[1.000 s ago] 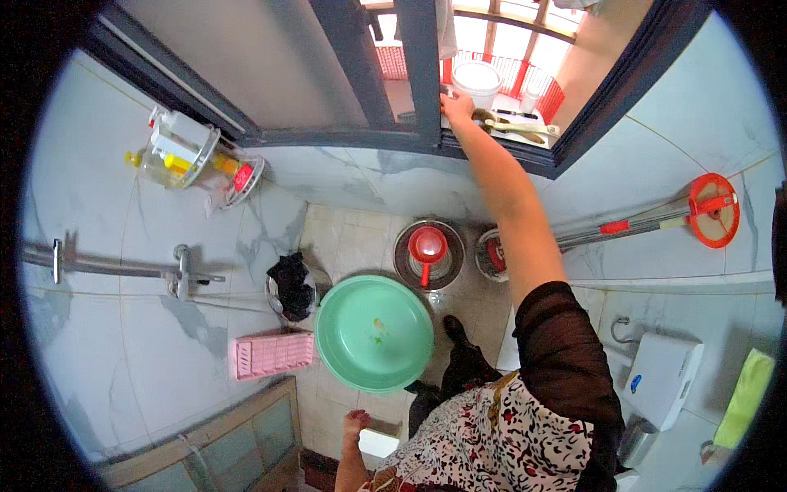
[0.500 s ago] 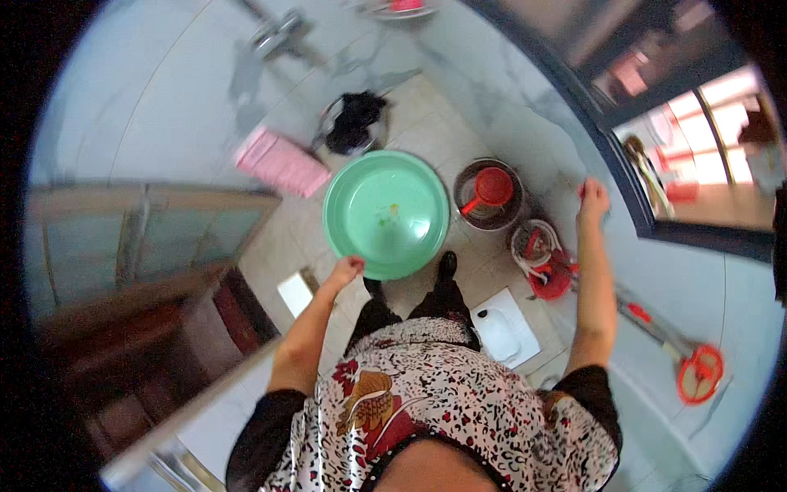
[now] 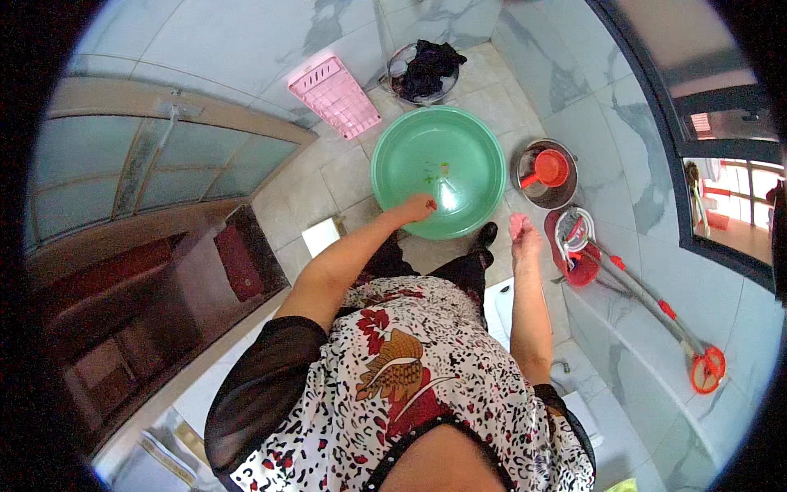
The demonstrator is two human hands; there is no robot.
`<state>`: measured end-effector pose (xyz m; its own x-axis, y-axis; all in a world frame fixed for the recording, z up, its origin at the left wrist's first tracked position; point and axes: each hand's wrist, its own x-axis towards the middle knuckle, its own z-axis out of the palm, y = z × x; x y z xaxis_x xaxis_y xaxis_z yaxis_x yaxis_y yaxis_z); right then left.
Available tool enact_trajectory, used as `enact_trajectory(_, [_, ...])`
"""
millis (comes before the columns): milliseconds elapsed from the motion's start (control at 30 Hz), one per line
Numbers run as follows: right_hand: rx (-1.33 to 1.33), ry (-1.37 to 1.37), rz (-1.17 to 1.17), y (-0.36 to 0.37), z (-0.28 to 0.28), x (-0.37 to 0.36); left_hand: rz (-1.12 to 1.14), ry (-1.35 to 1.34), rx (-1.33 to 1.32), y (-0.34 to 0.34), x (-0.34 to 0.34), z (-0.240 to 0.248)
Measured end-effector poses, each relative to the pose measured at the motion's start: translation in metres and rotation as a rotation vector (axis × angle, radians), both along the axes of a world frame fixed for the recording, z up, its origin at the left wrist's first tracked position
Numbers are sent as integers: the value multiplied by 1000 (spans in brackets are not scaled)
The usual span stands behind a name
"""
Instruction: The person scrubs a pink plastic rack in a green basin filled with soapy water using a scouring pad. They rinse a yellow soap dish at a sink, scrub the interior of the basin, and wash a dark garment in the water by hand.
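A large green basin (image 3: 393, 168) stands on the tiled floor in front of my feet, with a few small yellow and green marks on its bottom. My left hand (image 3: 416, 209) hangs over the basin's near side, fingers curled; whether anything is inside them is hidden. Right of the basin, my right hand (image 3: 527, 239) is closed on a small, crumpled-looking pink item (image 3: 518, 221), too small to name surely. Nearest to that hand are a metal bucket (image 3: 566, 197) with a red dipper (image 3: 551, 168) in it, and a red mop bucket (image 3: 580, 275).
A pink slatted rack (image 3: 336, 97) leans by the left wall. Behind the basin sits a bowl of dark cloth (image 3: 429, 70). A long-handled mop (image 3: 648, 299) slants along the right wall, below a dark-framed window (image 3: 684, 197). At left is a glass-paned door (image 3: 94, 176).
My right hand has come down from near the window wall toward the basin's right side. My left hand has moved from the near rim to over the basin. The view has shifted.
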<state>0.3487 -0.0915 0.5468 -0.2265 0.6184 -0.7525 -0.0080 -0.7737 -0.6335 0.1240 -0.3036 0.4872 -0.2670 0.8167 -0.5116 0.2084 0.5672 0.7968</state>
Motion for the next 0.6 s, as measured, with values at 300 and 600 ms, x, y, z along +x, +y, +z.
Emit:
enact_trajectory(300, [-70, 29, -96, -91, 26, -26, -51, -7, -60, -81, -105, -56])
enact_trajectory(600, [-187, 179, -183, -118, -1, -34, 73, 290, -204, -132, -169, -35])
